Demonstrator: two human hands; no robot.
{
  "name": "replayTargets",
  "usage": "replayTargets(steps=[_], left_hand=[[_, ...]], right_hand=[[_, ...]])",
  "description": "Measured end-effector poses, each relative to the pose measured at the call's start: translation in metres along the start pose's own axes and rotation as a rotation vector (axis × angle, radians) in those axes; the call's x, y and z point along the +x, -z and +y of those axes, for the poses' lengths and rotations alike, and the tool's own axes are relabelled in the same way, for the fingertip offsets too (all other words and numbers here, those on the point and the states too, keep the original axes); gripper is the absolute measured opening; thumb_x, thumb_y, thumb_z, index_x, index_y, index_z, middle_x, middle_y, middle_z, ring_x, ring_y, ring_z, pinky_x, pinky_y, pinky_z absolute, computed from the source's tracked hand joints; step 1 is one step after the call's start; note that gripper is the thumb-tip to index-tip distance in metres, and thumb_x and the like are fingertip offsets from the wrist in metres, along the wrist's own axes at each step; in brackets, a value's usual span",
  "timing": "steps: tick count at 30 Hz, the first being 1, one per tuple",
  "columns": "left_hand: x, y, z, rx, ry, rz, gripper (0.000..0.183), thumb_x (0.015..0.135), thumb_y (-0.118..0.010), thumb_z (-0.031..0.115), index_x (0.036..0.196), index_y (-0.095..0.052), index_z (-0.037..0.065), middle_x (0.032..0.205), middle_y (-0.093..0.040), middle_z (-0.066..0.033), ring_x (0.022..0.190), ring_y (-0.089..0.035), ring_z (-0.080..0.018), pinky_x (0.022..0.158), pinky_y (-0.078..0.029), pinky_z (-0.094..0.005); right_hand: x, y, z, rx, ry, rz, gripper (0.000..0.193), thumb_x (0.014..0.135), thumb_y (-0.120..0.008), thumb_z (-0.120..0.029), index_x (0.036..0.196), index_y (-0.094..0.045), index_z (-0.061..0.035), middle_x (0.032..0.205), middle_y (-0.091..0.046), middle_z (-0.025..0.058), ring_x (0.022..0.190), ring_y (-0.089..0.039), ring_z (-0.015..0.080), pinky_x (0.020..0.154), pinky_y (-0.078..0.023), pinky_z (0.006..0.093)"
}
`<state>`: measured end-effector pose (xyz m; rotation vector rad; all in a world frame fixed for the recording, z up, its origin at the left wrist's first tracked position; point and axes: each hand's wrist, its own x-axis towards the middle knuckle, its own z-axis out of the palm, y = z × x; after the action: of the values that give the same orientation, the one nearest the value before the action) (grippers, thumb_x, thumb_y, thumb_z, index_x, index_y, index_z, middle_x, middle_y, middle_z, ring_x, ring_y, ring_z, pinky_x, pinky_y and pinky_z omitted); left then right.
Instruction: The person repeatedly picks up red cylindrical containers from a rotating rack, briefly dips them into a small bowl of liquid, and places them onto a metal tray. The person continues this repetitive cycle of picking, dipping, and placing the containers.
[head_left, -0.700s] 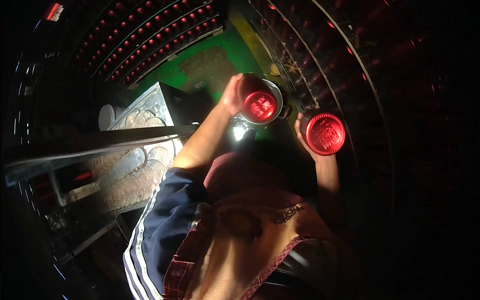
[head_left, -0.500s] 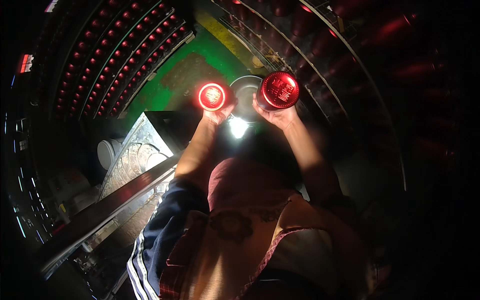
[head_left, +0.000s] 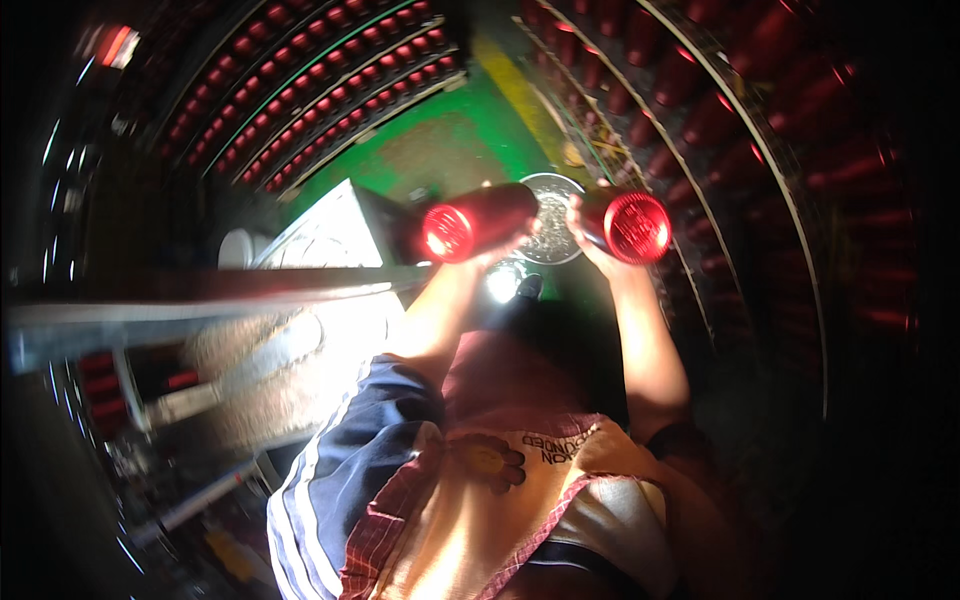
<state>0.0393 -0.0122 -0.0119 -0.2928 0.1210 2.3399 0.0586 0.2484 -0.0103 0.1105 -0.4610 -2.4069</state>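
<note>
My left hand [head_left: 492, 256] is closed round a red metallic bottle [head_left: 488, 220], tilted so its shiny round base faces left and toward me. A second red bottle [head_left: 638, 228] is in my right hand [head_left: 600, 256], its embossed base turned toward me. The fingers of both hands are partly hidden by the bottles. Their far ends cannot be seen. Below and between the two bottles is a round silvery pan [head_left: 552, 240] with a bright rim.
Racks [head_left: 330, 110] with rows of red bottles curve along the far left. More red bottles [head_left: 690, 75] fill the racks at the right. A blurred metal rail [head_left: 200, 300] and a brightly lit panel [head_left: 335, 235] stand at my left. The floor [head_left: 430, 145] is worn green.
The view has swung, and both bottles now appear farther right. The left bottle has tipped from end-on to slanting, showing its side. The right bottle's side shows at its left now. Both stay held.
</note>
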Motion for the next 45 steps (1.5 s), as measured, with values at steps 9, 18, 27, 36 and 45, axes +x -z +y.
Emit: replayTargets(steps=[9, 18, 27, 36, 45], left_hand=[[-0.318, 0.003, -0.055, 0.648, -0.416, 0.479, 0.036, 0.088, -0.068, 0.030, 0.110, -0.067, 0.002, 0.106, -0.067, -0.0121, 0.096, -0.063, -0.0254, 0.083, -0.054, -0.0347], [-0.514, -0.011, 0.164, 1.674, -1.547, 1.355, 0.035, 0.074, -0.080, 0.019, 0.109, -0.075, 0.015, 0.114, -0.063, -0.0105, 0.103, -0.061, -0.0232, 0.091, -0.050, -0.0338], [-0.529, 0.086, 0.283, 1.695, -1.428, 1.841, 0.039, 0.072, -0.080, 0.022, 0.109, -0.074, 0.029, 0.144, -0.045, -0.0089, 0.124, -0.045, -0.0338, 0.103, -0.043, -0.0441], [-0.556, 0.006, 0.132, 1.407, -1.853, 1.083, 0.019, 0.091, -0.056, 0.001, 0.104, -0.069, -0.003, 0.116, -0.061, -0.0137, 0.102, -0.060, -0.0229, 0.086, -0.049, -0.0326], [-0.261, -0.084, -0.040, 1.402, -0.855, -0.040, 0.023, 0.091, -0.055, -0.002, 0.112, -0.065, -0.002, 0.112, -0.061, -0.0106, 0.088, -0.064, -0.0177, 0.068, -0.054, -0.0260]], right_hand=[[-0.138, 0.084, 0.127, -0.298, 0.015, 0.245, 0.048, 0.098, -0.047, -0.051, 0.130, -0.059, -0.0171, 0.129, -0.057, 0.0212, 0.117, -0.054, 0.0427, 0.094, -0.049, 0.0592], [0.007, 0.015, 0.324, -1.249, 0.299, 0.348, 0.046, 0.092, -0.058, -0.028, 0.129, -0.051, -0.0018, 0.121, -0.060, 0.0118, 0.110, -0.059, 0.0242, 0.098, -0.047, 0.0383], [0.345, 0.105, 0.524, -2.617, 0.475, -0.325, 0.034, 0.077, -0.073, -0.026, 0.111, -0.071, -0.0239, 0.139, -0.044, 0.0132, 0.132, -0.038, 0.0349, 0.104, -0.042, 0.0435], [0.314, 0.116, 0.568, -2.600, 0.079, -0.388, 0.055, 0.080, -0.075, -0.022, 0.133, -0.060, -0.0315, 0.157, -0.019, 0.0280, 0.146, -0.013, 0.0461, 0.117, -0.023, 0.0513], [-0.083, -0.137, 0.230, -2.371, 1.733, 0.634, 0.029, 0.081, -0.067, 0.000, 0.109, -0.072, -0.0088, 0.122, -0.060, 0.0110, 0.117, -0.055, 0.0275, 0.099, -0.044, 0.0367]])
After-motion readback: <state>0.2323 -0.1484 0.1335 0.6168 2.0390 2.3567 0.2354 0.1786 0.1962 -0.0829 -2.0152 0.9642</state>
